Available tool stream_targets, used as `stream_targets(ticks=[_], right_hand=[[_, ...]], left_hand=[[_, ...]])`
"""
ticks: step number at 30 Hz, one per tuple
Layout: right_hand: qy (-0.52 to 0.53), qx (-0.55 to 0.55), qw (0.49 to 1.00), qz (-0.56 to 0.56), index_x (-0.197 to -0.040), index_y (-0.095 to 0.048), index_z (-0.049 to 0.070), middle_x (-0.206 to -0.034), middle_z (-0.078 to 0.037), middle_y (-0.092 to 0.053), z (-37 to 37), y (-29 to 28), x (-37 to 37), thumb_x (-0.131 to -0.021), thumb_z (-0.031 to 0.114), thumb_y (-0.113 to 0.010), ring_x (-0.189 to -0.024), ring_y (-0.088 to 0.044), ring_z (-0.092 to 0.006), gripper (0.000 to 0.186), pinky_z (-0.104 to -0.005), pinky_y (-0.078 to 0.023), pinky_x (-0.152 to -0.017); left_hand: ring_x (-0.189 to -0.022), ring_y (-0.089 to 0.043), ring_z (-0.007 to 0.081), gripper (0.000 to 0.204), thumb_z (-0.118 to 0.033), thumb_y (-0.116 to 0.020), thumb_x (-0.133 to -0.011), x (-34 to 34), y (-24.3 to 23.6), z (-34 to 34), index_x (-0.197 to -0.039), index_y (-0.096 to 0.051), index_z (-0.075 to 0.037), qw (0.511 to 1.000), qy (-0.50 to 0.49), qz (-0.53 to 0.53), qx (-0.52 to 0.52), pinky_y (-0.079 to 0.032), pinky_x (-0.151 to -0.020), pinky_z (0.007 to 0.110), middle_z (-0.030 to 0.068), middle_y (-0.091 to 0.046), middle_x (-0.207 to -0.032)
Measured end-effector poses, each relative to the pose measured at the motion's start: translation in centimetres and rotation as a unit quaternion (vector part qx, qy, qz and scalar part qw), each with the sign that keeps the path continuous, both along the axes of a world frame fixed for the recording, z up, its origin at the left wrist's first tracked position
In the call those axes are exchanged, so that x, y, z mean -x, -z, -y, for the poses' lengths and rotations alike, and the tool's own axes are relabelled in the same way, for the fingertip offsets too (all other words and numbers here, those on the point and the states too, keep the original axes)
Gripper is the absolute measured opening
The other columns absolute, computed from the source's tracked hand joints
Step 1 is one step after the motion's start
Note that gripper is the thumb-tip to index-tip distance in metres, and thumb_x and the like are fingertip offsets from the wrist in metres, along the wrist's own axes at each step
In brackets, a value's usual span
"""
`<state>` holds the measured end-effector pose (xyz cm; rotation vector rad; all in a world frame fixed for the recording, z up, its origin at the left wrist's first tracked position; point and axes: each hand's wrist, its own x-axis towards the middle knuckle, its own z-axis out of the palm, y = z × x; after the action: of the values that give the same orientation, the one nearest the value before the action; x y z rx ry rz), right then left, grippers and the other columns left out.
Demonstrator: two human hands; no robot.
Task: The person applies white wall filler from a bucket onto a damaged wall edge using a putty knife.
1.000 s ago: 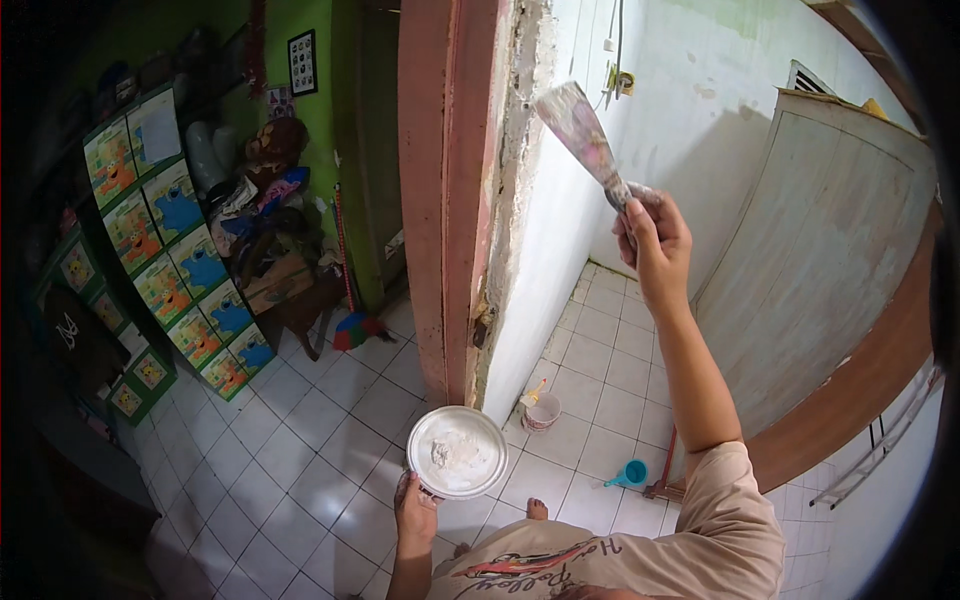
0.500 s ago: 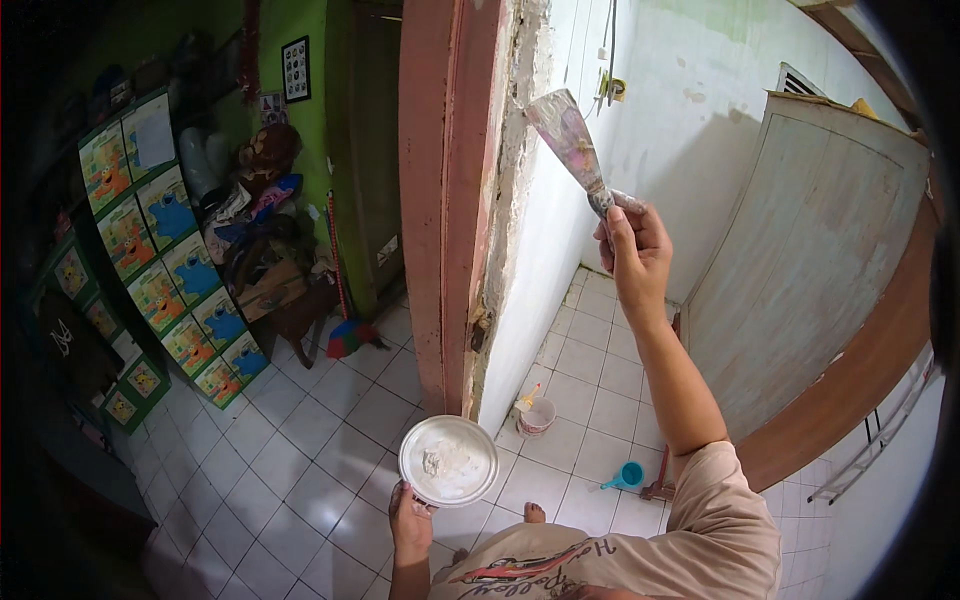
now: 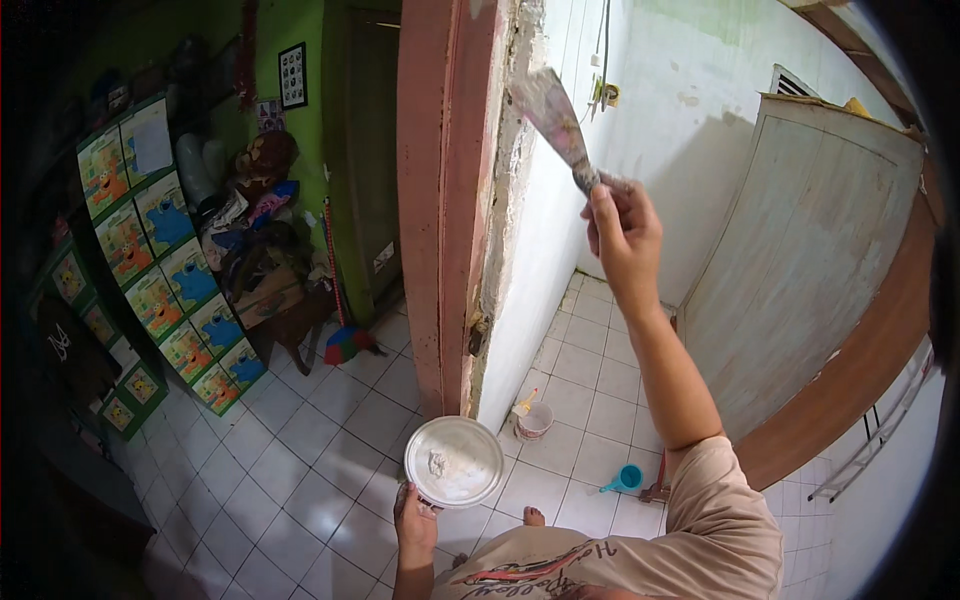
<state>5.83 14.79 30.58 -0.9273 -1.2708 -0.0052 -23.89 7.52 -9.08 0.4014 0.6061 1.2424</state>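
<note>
My right hand (image 3: 625, 230) is raised and closed round the handle of a putty knife (image 3: 556, 122). Its wide, stained blade points up and to the left, against or just in front of the rough plaster edge (image 3: 508, 190) beside the pink door frame (image 3: 430, 200); I cannot tell whether it touches. Low in front of my body, my left hand (image 3: 415, 520) grips the rim of a round whitish lid (image 3: 470, 485). A small lump of white putty (image 3: 437, 463) sits on the lid, with smears around it.
A small white tub (image 3: 534, 421) with a yellow-handled tool stands on the tiled floor, near a teal dipper (image 3: 626, 478). At right leans a grey-painted door panel (image 3: 800, 230); a ladder (image 3: 880, 440) is behind. A cartoon-covered cabinet (image 3: 165, 250) and broom (image 3: 348, 342) are left.
My right hand and the putty knife have moved slightly up and to the left along the plaster edge. The lid in my left hand has shifted a little to the right.
</note>
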Motion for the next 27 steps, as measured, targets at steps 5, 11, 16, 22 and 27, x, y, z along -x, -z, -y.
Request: stream_targets(ticks=[5,11,16,22,27], right_hand=[[-0.041,0.008,0.999,-0.032,-0.111,-0.058,-0.002,-0.075,-0.004,-0.060,1.0,2.2,0.4,-0.100,0.016,-0.057,-0.052,-0.046,-0.0030,0.021,-0.0196,-0.034,-0.044],[-0.038,-0.066,0.997,-0.026,-0.112,-0.057,-0.003,-0.076,-0.004,-0.060,0.5,-3.8,1.1,-0.101,0.017,-0.057,-0.052,-0.046,-0.0029,0.023,-0.0195,-0.034,-0.044],[-0.054,-0.067,0.996,-0.020,-0.113,-0.057,-0.003,-0.075,-0.005,-0.060,-0.5,-5.7,1.2,-0.100,0.017,-0.059,-0.052,-0.047,-0.0034,0.024,-0.0196,-0.035,-0.044],[-0.024,-0.025,0.999,-0.020,-0.114,-0.057,-0.001,-0.076,-0.005,-0.060,-0.6,-0.8,1.1,-0.100,0.017,-0.059,-0.053,-0.047,-0.0033,0.023,-0.0198,-0.036,-0.045],[-0.036,0.020,0.998,-0.057,-0.114,-0.056,-0.001,-0.079,-0.005,-0.061,0.3,2.3,1.9,-0.100,0.017,-0.058,-0.052,-0.047,-0.0031,0.023,-0.0194,-0.035,-0.045]], left_hand=[[-0.115,-0.060,0.0235,0.029,-0.023,-0.053,-0.099,0.3,-1.0,0.4,-0.121,-0.057,-0.004,1.000,-0.014,-0.008,0.005,-0.048,-0.098,0.040,0.0101,-0.062,-0.124],[-0.110,-0.063,0.0246,0.029,-0.021,-0.054,-0.099,0.5,0.1,-0.1,-0.123,-0.055,-0.006,1.000,-0.020,0.002,0.004,-0.055,-0.087,0.042,0.0097,-0.063,-0.122],[-0.109,-0.063,0.0240,0.030,-0.022,-0.053,-0.099,-0.2,-0.5,0.0,-0.125,-0.054,-0.006,1.000,-0.015,0.005,0.004,-0.055,-0.087,0.041,0.0094,-0.062,-0.123],[-0.112,-0.062,0.0242,0.033,-0.022,-0.052,-0.100,0.2,0.3,0.1,-0.129,-0.053,-0.005,1.000,-0.015,-0.003,0.003,-0.054,-0.088,0.041,0.0107,-0.061,-0.126],[-0.114,-0.061,0.0243,0.035,-0.022,-0.052,-0.100,0.5,-0.4,0.3,-0.130,-0.052,-0.005,1.000,-0.013,-0.013,-0.007,-0.054,-0.089,0.040,0.0111,-0.060,-0.127]])
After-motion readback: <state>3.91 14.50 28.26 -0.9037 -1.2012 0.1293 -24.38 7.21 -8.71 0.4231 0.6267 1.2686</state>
